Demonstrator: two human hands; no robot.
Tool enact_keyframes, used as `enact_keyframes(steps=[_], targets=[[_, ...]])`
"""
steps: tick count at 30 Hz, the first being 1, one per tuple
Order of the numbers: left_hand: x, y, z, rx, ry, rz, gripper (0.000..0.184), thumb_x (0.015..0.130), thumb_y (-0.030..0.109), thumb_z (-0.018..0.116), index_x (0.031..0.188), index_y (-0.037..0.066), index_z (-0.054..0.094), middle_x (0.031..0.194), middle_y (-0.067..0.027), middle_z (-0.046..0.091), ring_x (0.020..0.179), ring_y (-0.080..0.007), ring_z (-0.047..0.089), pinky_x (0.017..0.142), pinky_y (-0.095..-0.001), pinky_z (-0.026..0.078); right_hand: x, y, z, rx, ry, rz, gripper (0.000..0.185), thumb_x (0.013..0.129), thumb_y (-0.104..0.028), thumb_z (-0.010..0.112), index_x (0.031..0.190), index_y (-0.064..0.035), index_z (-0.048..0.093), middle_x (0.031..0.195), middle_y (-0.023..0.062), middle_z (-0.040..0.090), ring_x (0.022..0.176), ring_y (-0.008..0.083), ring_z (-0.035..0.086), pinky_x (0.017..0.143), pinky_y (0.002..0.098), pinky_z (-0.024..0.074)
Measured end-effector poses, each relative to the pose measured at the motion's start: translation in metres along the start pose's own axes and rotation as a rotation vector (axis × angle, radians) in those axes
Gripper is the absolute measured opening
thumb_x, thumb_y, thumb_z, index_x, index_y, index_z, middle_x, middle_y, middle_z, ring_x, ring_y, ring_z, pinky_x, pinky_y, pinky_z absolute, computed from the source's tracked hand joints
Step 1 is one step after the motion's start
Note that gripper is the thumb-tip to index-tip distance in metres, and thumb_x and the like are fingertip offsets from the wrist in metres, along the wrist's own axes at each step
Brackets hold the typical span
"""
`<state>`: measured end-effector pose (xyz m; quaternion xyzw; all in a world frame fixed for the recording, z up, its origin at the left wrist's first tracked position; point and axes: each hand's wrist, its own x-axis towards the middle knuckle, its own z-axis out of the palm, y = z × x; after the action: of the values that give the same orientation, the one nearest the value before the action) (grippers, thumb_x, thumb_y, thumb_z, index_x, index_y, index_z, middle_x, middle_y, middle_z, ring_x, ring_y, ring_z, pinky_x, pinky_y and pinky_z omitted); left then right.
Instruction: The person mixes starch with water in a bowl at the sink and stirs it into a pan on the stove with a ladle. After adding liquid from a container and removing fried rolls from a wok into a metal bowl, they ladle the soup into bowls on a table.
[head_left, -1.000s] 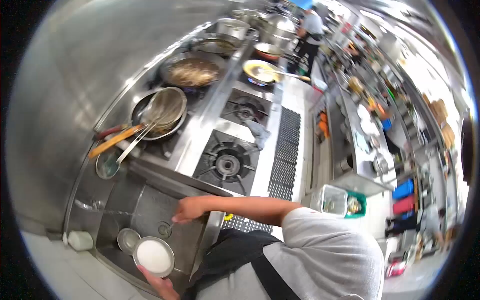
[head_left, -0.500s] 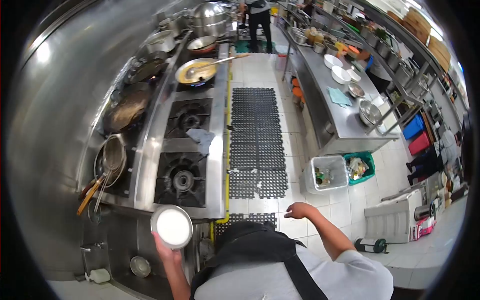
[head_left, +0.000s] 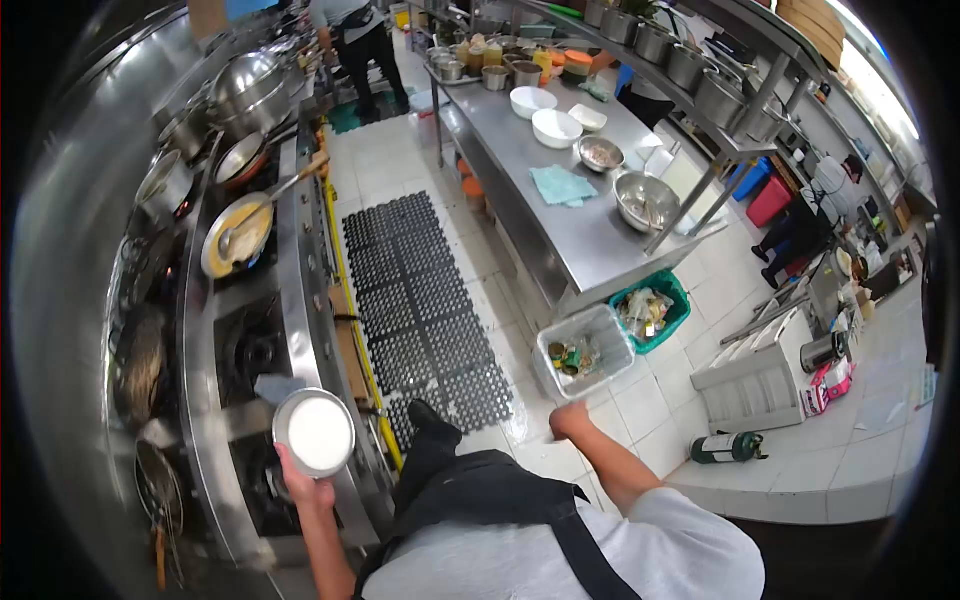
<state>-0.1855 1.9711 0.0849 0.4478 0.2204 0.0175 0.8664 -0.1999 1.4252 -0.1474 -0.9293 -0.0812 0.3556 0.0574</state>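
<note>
Metal bowl [head_left: 281, 428], round and smooth-sided, sits in the left hand [head_left: 308, 492] at eight o'clock of the view, with smooth, matte white contents [head_left: 320, 434]. Right hand [head_left: 571, 421], at five o'clock, is curled in; its fingertips are hidden, so I cannot tell whether it grips anything. Toward eleven o'clock from the bowl lie a soft grey cloth [head_left: 275, 386], then a wide, rounded wok [head_left: 208, 246]. Twelve o'clock from the right hand stands a translucent plastic bin [head_left: 590, 384]; perforated black matting [head_left: 425, 315] spreads near the view's centre.
</note>
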Motion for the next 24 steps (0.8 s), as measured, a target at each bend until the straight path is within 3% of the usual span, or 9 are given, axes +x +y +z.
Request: enact_keyframes(steps=[3,6,9,10,11,13,16,19,24], targets=[[0.068,-0.005,0.026,-0.077,-0.075,0.028,0.064,0.108,0.054,0.034,0.151,0.007,0.042,0.147,-0.0097,0.054,0.132,-0.0281,0.055,0.110,-0.0433,0.046,0.013,-0.001,-0.012,1.195,-0.242,0.410,0.050,0.095,-0.052,0.063,0.108,-0.0059,0.078,0.112,0.0195,0.074,0.106,0.0277,0.069,0.089,0.0447,0.0561],[0.133,-0.002,0.048,-0.057,-0.126,0.055,0.063,0.110,0.051,0.031,0.151,0.005,0.040,0.148,-0.0115,0.052,0.133,-0.0280,0.054,0.113,-0.0432,0.043,0.035,0.017,-0.016,0.120,-0.249,0.205,0.064,0.089,-0.059,0.067,0.103,0.0021,0.077,0.112,0.0217,0.073,0.103,0.0286,0.072,0.082,0.0461,0.0578],[0.181,0.012,0.073,-0.102,-0.135,-0.023,0.064,0.109,0.051,0.031,0.151,0.003,0.040,0.149,-0.0125,0.052,0.133,-0.0287,0.054,0.114,-0.0436,0.042,0.050,0.014,-0.040,0.690,-0.296,0.738,0.052,0.084,-0.050,0.074,0.099,-0.0010,0.077,0.104,0.0172,0.076,0.088,0.0317,0.074,0.076,0.0466,0.0585],[0.198,0.015,0.081,-0.098,-0.163,0.010,0.066,0.109,0.052,0.030,0.151,0.002,0.039,0.149,-0.0135,0.052,0.134,-0.0294,0.054,0.114,-0.0434,0.042,0.067,0.017,-0.061,0.620,-0.275,0.711,0.046,0.083,-0.045,0.074,0.101,-0.0027,0.077,0.105,0.0180,0.075,0.091,0.0342,0.073,0.077,0.0472,0.0585],[0.212,0.021,0.091,-0.104,-0.116,-0.009,0.066,0.110,0.051,0.029,0.151,0.001,0.039,0.149,-0.0142,0.051,0.134,-0.0292,0.053,0.114,-0.0426,0.041,0.087,0.024,-0.083,0.536,-0.262,0.666,0.042,0.082,-0.040,0.073,0.104,-0.0044,0.076,0.106,0.0188,0.074,0.093,0.0367,0.072,0.078,0.0477,0.0584],[0.245,0.020,0.091,-0.153,-0.072,-0.002,0.065,0.110,0.051,0.028,0.151,0.003,0.040,0.147,-0.0134,0.054,0.133,-0.0297,0.054,0.113,-0.0444,0.042,0.178,0.089,-0.059,-0.039,-0.259,0.029,0.044,0.083,-0.037,0.070,0.113,-0.0054,0.073,0.113,0.0238,0.070,0.104,0.0435,0.068,0.085,0.0468,0.0575],[0.282,0.034,0.103,-0.114,0.031,0.046,0.063,0.110,0.049,0.028,0.150,0.002,0.041,0.144,-0.0143,0.056,0.131,-0.0273,0.056,0.112,-0.0427,0.043,0.277,0.046,-0.176,-0.110,0.018,-0.201,0.044,0.089,-0.039,0.065,0.118,-0.0067,0.072,0.113,0.0246,0.070,0.110,0.0439,0.066,0.091,0.0469,0.0552],[0.304,0.052,0.122,-0.141,0.109,0.085,0.064,0.110,0.049,0.029,0.149,0.000,0.042,0.144,-0.0151,0.056,0.131,-0.0271,0.056,0.111,-0.0412,0.044,0.333,-0.086,-0.350,0.380,0.430,-0.021,0.049,0.090,-0.035,0.067,0.127,-0.0031,0.064,0.120,0.0254,0.067,0.112,0.0432,0.063,0.098,0.0490,0.0503],[0.332,0.064,0.147,-0.201,0.338,0.211,0.064,0.110,0.050,0.031,0.149,0.001,0.042,0.144,-0.0154,0.056,0.129,-0.0278,0.057,0.110,-0.0419,0.045,0.427,-0.281,-0.622,0.142,0.975,-0.781,0.041,0.082,-0.019,0.075,0.117,-0.0018,0.065,0.122,0.0226,0.062,0.119,0.0410,0.055,0.102,0.0497,0.0439]])
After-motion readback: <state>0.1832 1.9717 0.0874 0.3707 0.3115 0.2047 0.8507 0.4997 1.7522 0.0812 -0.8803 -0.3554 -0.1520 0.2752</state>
